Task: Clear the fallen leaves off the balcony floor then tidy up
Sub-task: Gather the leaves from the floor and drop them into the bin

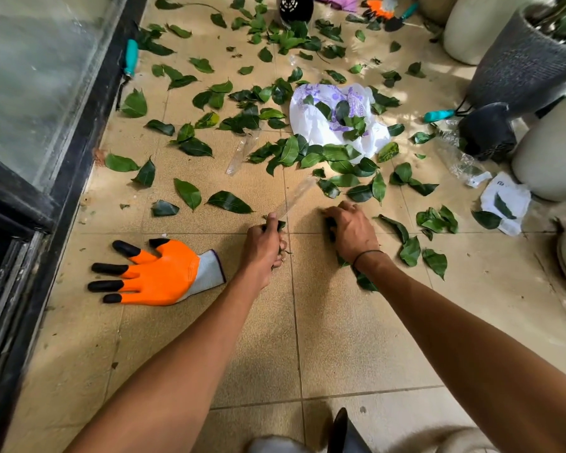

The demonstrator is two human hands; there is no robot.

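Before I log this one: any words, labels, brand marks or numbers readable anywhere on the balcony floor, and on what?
No text can be read.
White bag at right: one small dark logo mark near its top edge, too small and blurred to make out.
White plastic bag with the purple pattern: only decoration shows, no legible words.
Orange glove: no print visible.
Left hand and right hand, both gripping leaves, cover no labels that I can tell.

No legible text, number or brand name can be made out. A small dark logo mark is printed on the white paper wrapper [506, 201] lying on the floor at the right, but it cannot be read as letters. The white plastic bag [334, 116] is printed with a purple pattern only; no wording can be read on it.
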